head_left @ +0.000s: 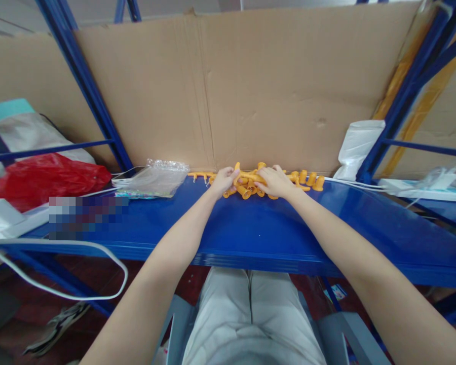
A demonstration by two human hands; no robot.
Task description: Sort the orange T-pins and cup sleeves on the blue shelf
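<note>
At the back of the blue shelf (251, 228) lies a pile of yellow plastic parts (246, 190), several of them cup-shaped with hollow ends. My left hand (224, 181) is closed around the left end of a yellow branched piece (251, 176), thumb towards the middle. On the right, my right hand (276, 180) has its fingers curled over the same piece, above the pile. Small yellow cup-shaped parts (310, 178) stand in a group to the right of my right hand. A thin yellow strip with short prongs (199, 175) rests left of my left hand.
A cardboard sheet (269, 91) stands behind the shelf. Clear plastic packets (155, 180) and a red plastic bag (49, 177) lie to the left. A white bag-like object (359, 147) leans by the right blue post. A white cable (117, 258) loops over the front left edge.
</note>
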